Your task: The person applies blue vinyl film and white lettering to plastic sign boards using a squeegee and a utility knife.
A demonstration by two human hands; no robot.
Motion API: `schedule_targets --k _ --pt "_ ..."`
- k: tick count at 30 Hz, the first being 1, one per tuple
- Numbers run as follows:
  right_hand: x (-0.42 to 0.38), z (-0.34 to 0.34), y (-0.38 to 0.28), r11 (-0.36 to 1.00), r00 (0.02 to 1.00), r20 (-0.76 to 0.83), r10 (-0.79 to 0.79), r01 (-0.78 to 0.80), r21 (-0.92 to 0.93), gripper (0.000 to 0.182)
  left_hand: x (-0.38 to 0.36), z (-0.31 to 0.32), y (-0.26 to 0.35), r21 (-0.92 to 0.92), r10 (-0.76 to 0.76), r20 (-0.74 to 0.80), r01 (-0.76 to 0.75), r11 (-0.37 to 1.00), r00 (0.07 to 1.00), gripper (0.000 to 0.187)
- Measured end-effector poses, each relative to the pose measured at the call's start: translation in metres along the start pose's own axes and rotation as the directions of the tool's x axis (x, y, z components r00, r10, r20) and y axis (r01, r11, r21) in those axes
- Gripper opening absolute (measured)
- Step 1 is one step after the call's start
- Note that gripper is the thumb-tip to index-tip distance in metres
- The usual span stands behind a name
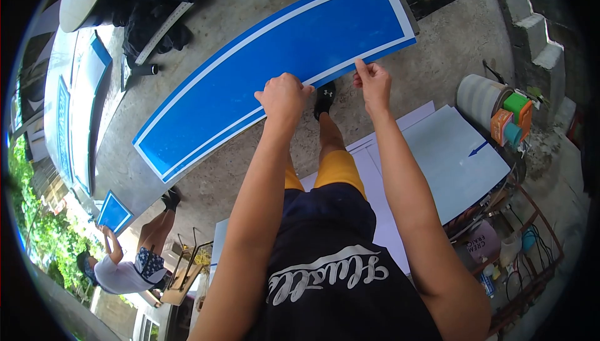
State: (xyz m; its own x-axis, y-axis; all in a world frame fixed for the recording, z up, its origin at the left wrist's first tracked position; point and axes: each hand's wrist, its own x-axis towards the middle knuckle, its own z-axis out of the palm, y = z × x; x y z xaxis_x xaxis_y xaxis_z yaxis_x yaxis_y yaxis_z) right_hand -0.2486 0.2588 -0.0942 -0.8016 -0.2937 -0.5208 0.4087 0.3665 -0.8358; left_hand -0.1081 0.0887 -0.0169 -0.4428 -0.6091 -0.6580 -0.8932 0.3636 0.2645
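Note:
A long blue sign panel [281, 47] with a white border line lies in front of me, slightly curved along its far side. My left hand [284, 98] is closed at the panel's near edge, its thumb pointing right along the white border. Whatever its fingers hold is hidden under the hand. Farther right, my right hand [374, 85] is in a pinch beside the same near edge, index finger and thumb together by the border. Anything between those fingertips is too small to make out.
A light-blue sheet [447, 153] lies on a bench at the right, near a large roll [478, 100] and small boxes [515, 113]. A metal ruler [164, 33] lies on black cloth at upper left. At lower left, another person [125, 269] holds a small blue panel [114, 211].

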Motion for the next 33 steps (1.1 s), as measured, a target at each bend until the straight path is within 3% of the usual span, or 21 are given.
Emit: schedule_targets --k 8,18,22,26,33 --pt "-0.057 0.06 0.013 0.998 0.99 0.131 0.05 -0.044 -0.047 0.043 0.002 0.002 0.0 0.02 0.0 -0.017 0.0 1.0 1.0 0.026" --pt "-0.001 -0.005 -0.009 0.999 0.999 0.02 0.034 -0.033 -0.041 0.042 0.002 0.001 0.0 0.021 0.004 0.005 -0.004 1.0 1.0 0.031" --pt "-0.014 0.013 -0.004 0.999 0.998 0.031 0.052 -0.052 -0.007 0.042 0.002 0.001 -0.001 0.029 0.011 0.0 -0.011 1.0 1.0 0.03" --pt "-0.05 0.048 0.007 0.997 0.989 0.14 0.055 -0.047 -0.056 0.042 0.002 -0.001 -0.001 0.036 0.013 -0.005 -0.013 0.999 1.0 0.03" --pt "-0.029 0.025 -0.002 0.997 0.996 0.067 0.059 -0.056 -0.059 0.04 0.001 0.0 -0.001 0.036 0.026 -0.026 -0.025 0.999 0.999 0.03"
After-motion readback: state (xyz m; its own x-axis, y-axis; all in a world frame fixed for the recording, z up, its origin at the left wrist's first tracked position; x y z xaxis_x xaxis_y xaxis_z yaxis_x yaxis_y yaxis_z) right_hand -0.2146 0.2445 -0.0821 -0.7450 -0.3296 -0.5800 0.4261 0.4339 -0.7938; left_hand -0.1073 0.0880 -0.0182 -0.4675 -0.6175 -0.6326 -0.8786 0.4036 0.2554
